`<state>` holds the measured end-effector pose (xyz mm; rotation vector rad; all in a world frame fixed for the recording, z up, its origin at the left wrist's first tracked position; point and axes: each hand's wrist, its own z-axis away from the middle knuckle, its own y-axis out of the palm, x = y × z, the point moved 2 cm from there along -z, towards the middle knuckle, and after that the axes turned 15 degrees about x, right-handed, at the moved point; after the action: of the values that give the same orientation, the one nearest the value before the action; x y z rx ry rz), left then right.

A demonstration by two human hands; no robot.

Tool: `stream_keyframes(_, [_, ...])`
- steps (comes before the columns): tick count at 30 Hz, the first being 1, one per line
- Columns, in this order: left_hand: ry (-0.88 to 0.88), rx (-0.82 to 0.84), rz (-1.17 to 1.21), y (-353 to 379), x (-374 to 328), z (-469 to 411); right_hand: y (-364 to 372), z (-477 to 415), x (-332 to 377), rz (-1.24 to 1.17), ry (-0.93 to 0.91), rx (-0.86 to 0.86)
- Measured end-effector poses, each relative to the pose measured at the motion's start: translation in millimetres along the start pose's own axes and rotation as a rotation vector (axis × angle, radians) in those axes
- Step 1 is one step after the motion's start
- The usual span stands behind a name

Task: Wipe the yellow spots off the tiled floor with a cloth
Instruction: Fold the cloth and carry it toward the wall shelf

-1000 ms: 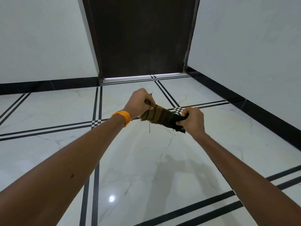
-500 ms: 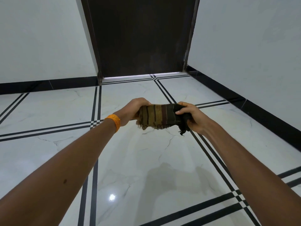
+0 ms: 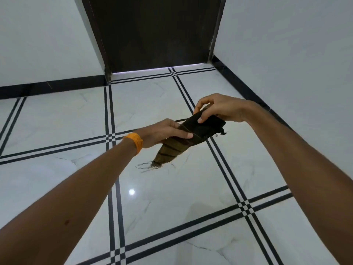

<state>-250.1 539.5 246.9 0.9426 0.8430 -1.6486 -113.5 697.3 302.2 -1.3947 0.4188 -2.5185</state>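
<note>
Dark-striped olive cloth (image 3: 204, 129), white marbled floor (image 3: 172, 207) with black double lines, orange wristband (image 3: 134, 142)

The cloth (image 3: 203, 129) is no longer bunched level between the two fists. It now slants and is partly opened out, its striped, frayed end dangling low. The right hand (image 3: 219, 109) has risen up and rightward, pinching the dark upper end, while the left hand (image 3: 162, 132) now grips the middle, fingers straighter.
</note>
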Motion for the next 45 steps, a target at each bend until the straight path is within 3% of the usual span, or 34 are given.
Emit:
stream_keyframes(3, [0.052, 0.072, 0.266, 23.0, -47.5, 27.8, -14.7, 33.7, 33.4, -0.129, -0.055, -0.187])
stream_keyframes(7, [0.172, 0.000, 0.463, 42.0, -136.7, 63.8, -25.3, 90.5, 79.7, -0.528, -0.072, -0.514])
stream_keyframes(9, [0.199, -0.067, 0.485, 43.9, -184.9, 90.4, -18.9, 125.2, 107.5, -0.723, 0.044, -0.478])
stream_keyframes(11, [0.188, -0.115, 0.475, 45.9, -233.5, 121.6, -2.9, 163.7, 143.5, -0.941, 0.115, -0.329])
stream_keyframes(13, [0.175, -0.101, 0.416, 53.5, -265.6, 143.0, 15.6, 188.1, 173.3, -1.139, 0.071, -0.192])
stream_keyframes(15, [0.192, -0.053, 0.374, 55.3, -320.9, 177.2, 7.8, 224.8, 223.7, -1.222, 0.012, -0.208])
stream_keyframes(18, [0.230, 0.049, 0.342, 68.3, -391.0, 225.6, -0.6, 283.8, 287.3, -1.229, -0.118, -0.294])
stream_keyframes(24, [0.258, 0.125, 0.238, 107.2, -483.7, 293.4, -4.4, 385.9, 361.4, -1.064, -0.134, -0.415])
stream_keyframes(30, [0.265, 0.170, 0.057, 163.0, -536.7, 337.4, 16.3, 478.9, 380.4, -1.027, -0.190, -0.580])
stream_keyframes(34, [0.232, -0.027, -0.027, 210.2, -542.0, 350.6, 47.5, 551.6, 370.1, -1.054, -0.216, -0.773])
stream_keyframes(38, [0.325, -0.180, -0.339, 286.1, -530.2, 353.1, 99.4, 642.9, 353.5, -1.153, -0.219, -0.929])
stream_keyframes(45, [0.593, -0.060, -0.721, 451.4, -519.1, 373.5, 242.0, 780.5, 328.7, -1.319, -0.096, -1.246])
